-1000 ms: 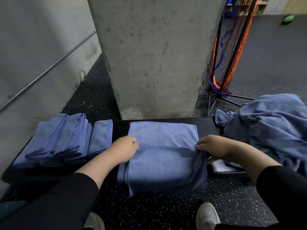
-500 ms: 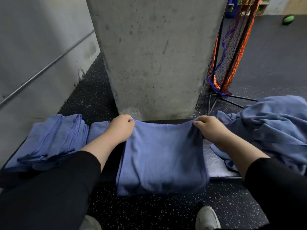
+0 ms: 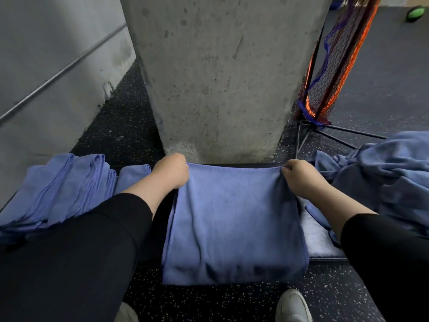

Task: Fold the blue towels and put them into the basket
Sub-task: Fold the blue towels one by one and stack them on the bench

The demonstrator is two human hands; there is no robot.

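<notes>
Seen from above, a person's left hand [image 3: 173, 170] and right hand [image 3: 299, 176] each grip a far top corner of a blue towel [image 3: 234, 224], fingers [image 3: 286, 168] curled over its stitched edge. Doubled over, the towel lies on a dark worktop [image 3: 241, 164] and its near fold hangs over the front edge toward the speckled floor [image 3: 209, 300]. Both forearms emerge from black sleeves [image 3: 69, 252].

To the left on the same worktop lies a stack of folded towels [image 3: 69, 189], their edges fanned side by side. To the right sits a loose pile of unfolded towels [image 3: 390, 182], crumpled and well apart from the folded ones. Beneath the right forearm lies a pale flat piece, possibly a mat [image 3: 322, 242], though the view is too partial to say.

Directly ahead stands a concrete pillar [image 3: 222, 73], with a grey wall [image 3: 46, 66] at left. An orange and blue net [image 3: 336, 73] on a black stand leans at upper right, and a green ball [image 3: 415, 13] rests far back on the floor. One white shoe [image 3: 293, 306] shows at the bottom edge.
</notes>
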